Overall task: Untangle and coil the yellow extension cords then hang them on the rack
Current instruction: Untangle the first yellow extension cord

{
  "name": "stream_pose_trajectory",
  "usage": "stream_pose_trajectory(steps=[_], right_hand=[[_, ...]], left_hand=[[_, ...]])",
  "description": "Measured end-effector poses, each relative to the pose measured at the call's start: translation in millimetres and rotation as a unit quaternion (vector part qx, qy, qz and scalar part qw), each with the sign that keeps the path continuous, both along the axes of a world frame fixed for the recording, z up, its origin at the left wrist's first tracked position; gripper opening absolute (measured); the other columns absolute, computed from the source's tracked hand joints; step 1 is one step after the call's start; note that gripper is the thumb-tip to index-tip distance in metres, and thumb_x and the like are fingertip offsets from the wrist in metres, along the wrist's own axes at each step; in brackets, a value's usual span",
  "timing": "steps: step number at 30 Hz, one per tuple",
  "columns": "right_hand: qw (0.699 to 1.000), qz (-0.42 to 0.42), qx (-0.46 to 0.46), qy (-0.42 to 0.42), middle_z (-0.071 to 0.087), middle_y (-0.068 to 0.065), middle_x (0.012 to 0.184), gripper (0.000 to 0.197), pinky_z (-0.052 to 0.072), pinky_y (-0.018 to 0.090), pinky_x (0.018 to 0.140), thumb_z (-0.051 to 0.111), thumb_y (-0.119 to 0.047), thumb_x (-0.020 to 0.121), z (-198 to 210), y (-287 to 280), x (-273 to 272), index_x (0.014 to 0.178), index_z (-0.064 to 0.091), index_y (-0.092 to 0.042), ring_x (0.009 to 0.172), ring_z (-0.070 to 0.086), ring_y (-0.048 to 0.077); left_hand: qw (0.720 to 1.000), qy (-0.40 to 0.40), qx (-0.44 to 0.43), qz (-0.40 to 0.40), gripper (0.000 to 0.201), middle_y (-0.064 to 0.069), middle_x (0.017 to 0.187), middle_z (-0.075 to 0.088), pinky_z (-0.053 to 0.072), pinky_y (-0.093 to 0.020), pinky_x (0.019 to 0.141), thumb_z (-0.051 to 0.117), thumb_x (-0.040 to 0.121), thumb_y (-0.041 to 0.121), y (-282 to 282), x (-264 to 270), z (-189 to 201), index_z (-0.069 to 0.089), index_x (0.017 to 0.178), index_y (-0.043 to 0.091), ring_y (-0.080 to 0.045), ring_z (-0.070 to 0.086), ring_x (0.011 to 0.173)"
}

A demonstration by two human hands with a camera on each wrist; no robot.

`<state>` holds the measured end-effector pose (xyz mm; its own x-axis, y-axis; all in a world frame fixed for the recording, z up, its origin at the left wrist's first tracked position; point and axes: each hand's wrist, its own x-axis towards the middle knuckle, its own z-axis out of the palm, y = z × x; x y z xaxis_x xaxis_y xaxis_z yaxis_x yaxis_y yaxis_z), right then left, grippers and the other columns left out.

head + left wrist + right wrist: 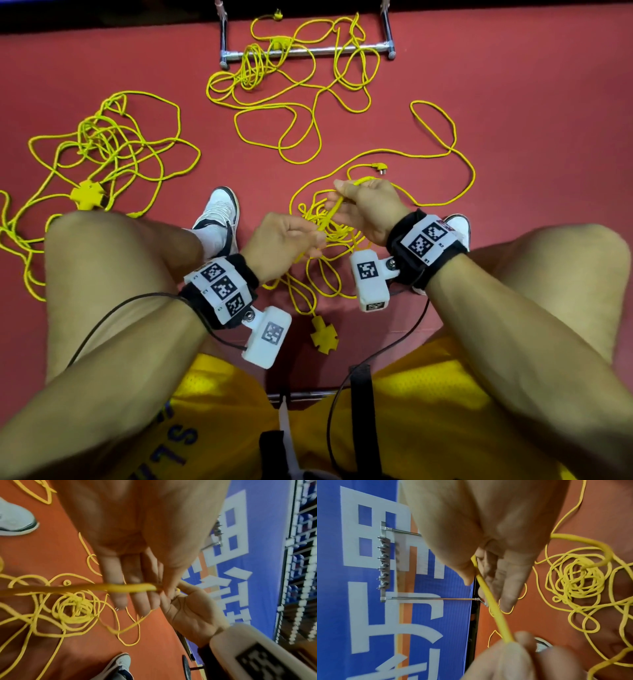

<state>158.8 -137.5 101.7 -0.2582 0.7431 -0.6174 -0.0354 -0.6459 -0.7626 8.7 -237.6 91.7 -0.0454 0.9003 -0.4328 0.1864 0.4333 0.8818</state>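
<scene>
The person sits with knees apart over a red floor (513, 85), both hands between the legs. The left hand (281, 245) has its fingers curled round a yellow cord (331, 214); in the left wrist view the cord (130, 587) crosses the fingers (116, 588) and is pinned under the thumb. The right hand (368, 205) pinches the same cord a little farther along, thumb against fingers, and the short run between the two hands is taut. In the right wrist view that run (493, 608) slants from the right hand's fingers (508, 588) down to the left hand (513, 655).

Beneath the hands a knot of loops (329, 236) lies on the floor between the shoes, and a cross-shaped socket (324, 334) lies nearer the person. The plug (382, 170) rests just beyond the right hand.

A second tangle (102, 144) with its own socket (88, 195) sprawls toward the left edge of the floor, beyond the left knee. A third tangle (291, 85) lies at the far edge, draped over the rack's (308, 51) chrome base bar. The right wrist view shows the rack's hooks (383, 562) against a blue banner (334, 601).
</scene>
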Motion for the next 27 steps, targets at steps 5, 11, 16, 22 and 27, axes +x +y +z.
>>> stream_pose_trajectory(steps=[5,11,16,22,27], right_hand=[[0.991,0.127,0.032,0.018,0.054,0.002,0.057,0.024,0.049,0.033,0.057,0.046,-0.021,0.104,13,-19,-12,0.084,0.055,-0.012,0.048,0.052,0.018],[0.901,0.410,0.139,-0.023,0.057,0.003,0.054,0.030,0.038,0.026,0.046,0.053,-0.014,0.101,0,-54,-23,0.071,0.056,-0.010,0.046,0.050,0.015],[0.819,0.529,0.168,-0.147,0.061,0.004,0.068,0.016,0.048,0.021,0.058,0.062,-0.005,0.085,-10,-56,-16,0.071,0.059,-0.012,0.057,0.055,0.003],[0.996,0.071,-0.051,-0.035,0.065,0.019,0.104,0.025,0.056,0.042,0.076,0.042,-0.023,0.102,-16,-18,9,0.110,0.057,-0.004,0.083,0.063,0.027],[0.987,-0.102,-0.099,0.081,0.065,0.012,0.086,0.039,0.060,0.033,0.062,0.055,-0.045,0.097,-16,5,20,0.098,0.054,-0.005,0.067,0.068,0.023]], left_hand=[[0.970,-0.184,-0.152,0.055,0.033,-0.008,0.088,0.072,0.055,-0.041,0.073,0.049,0.096,0.036,4,-2,14,0.063,0.108,0.008,-0.025,0.072,0.075],[0.930,-0.283,-0.207,0.110,0.057,-0.016,0.075,0.064,0.056,-0.032,0.048,0.052,0.089,0.057,25,-13,21,0.063,0.098,0.001,-0.030,0.065,0.055],[0.940,-0.295,-0.097,0.144,0.010,-0.003,0.083,0.076,0.060,-0.027,0.062,0.055,0.096,0.008,29,-10,25,0.063,0.101,0.007,-0.013,0.073,0.068],[0.957,-0.276,-0.047,0.074,0.027,-0.001,0.087,0.076,0.053,-0.020,0.049,0.063,0.076,0.008,21,-11,38,0.063,0.102,0.009,-0.008,0.065,0.054],[0.969,-0.227,-0.095,-0.018,0.031,-0.005,0.087,0.076,0.055,-0.022,0.054,0.069,0.074,0.004,11,0,33,0.064,0.104,0.005,-0.013,0.067,0.059]])
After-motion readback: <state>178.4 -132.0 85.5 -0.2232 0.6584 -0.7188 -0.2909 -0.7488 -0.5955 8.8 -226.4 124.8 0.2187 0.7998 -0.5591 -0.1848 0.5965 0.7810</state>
